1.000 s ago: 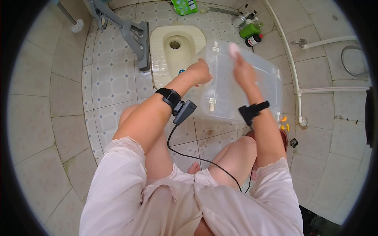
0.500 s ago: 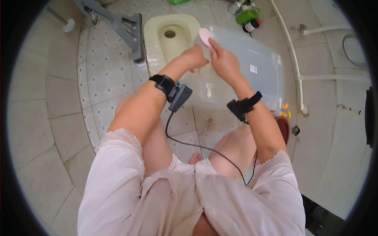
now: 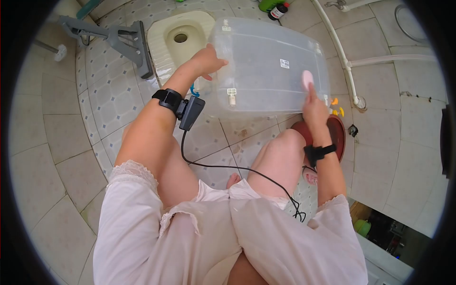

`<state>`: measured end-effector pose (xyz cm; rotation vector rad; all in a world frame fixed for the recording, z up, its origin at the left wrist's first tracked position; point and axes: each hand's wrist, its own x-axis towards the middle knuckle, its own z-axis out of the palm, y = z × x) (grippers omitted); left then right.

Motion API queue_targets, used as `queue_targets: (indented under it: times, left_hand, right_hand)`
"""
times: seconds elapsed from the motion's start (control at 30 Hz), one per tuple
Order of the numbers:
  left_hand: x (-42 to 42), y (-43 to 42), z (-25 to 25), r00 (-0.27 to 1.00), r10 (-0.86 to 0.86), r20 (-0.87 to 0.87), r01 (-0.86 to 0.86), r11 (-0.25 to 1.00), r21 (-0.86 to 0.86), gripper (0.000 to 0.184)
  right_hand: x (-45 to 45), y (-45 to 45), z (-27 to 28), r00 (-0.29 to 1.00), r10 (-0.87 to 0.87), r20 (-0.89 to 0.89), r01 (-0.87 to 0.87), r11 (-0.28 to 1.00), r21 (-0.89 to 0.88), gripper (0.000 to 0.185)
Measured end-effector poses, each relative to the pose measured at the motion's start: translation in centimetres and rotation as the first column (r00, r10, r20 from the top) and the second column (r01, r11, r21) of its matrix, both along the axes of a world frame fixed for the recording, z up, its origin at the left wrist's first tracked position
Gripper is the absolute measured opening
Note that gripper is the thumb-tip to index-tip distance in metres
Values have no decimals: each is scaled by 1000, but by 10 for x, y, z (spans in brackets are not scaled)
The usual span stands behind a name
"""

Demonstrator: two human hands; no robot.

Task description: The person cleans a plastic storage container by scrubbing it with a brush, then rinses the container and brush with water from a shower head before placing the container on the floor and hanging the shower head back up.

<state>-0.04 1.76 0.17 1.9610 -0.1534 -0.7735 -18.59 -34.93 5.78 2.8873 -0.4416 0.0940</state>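
Observation:
A large clear plastic storage box (image 3: pixel 266 61) lies in front of me with a long, smooth face turned up. My left hand (image 3: pixel 207 61) is at its left end, fingers partly curled at the edge as if holding it; the exact contact is hard to see. My right hand (image 3: pixel 315 111) is closed on a pink oval-headed tool (image 3: pixel 307 80), possibly a brush, over the right part of the box. The tool's underside is hidden. Black straps with small devices are on both wrists.
A squat toilet (image 3: pixel 156 35) lies beyond my left hand, beside a grey floor squeegee (image 3: pixel 121 40). A dark red basin (image 3: pixel 337 135) stands by my right knee. White pipes (image 3: pixel 339 47) run along the right wall. Bottles (image 3: pixel 279 10) stand at the back, and a black cable crosses my lap.
My right hand has swept the pink tool from the box's left end to its right part. My left hand stays at the left end. The view has shifted, showing more of the basin.

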Motion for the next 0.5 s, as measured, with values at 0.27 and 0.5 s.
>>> queue_targets:
  times: [0.27,0.5]
  left_hand:
    - [-5,-1,7,999,30,-26,-30,999,-23,73]
    - [-10,-3,13,999,12,38,-15,998,62,77]
  right_hand:
    - [-50,87,0,972,205,-114,-192,974,118,48]
    - [-92,124,10,977,178,-115,-145,957,250,53]
